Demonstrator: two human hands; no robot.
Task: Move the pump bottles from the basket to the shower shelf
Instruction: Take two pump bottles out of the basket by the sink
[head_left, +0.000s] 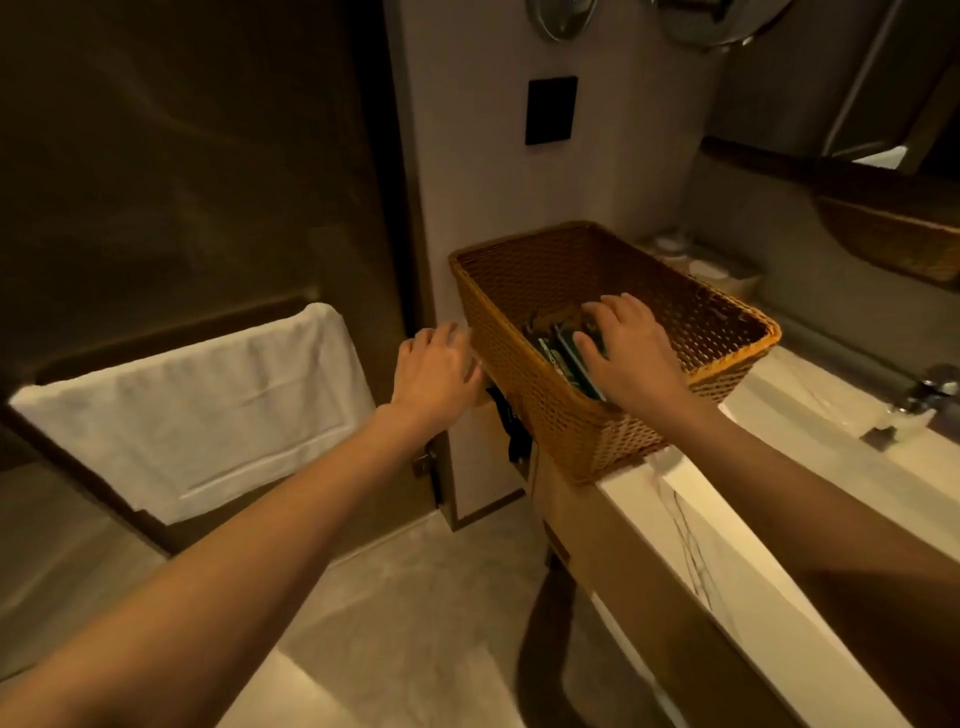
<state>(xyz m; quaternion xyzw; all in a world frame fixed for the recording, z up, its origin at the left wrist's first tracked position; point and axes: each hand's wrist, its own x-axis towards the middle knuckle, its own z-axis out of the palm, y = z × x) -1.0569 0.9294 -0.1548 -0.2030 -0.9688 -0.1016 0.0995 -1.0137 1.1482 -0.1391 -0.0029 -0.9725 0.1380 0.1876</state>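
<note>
A brown woven basket (675, 291) stands on the left end of a pale stone counter (727, 545). Dark green pump bottles (558, 353) lie on their sides in its near end. My right hand (631, 345) reaches inside the basket, fingers spread and resting on the bottles; a firm grip is not visible. Just left of the basket's outer wall, my left hand (439, 366) hovers with its fingers apart and holds nothing. The shower shelf is out of view.
A white towel (192, 415) hangs on a dark rail to the left. A black wall plate (550, 110) is above the basket. A faucet (919, 400) and sink lie at the right. Small jars (691, 260) stand behind the basket. Tiled floor lies below.
</note>
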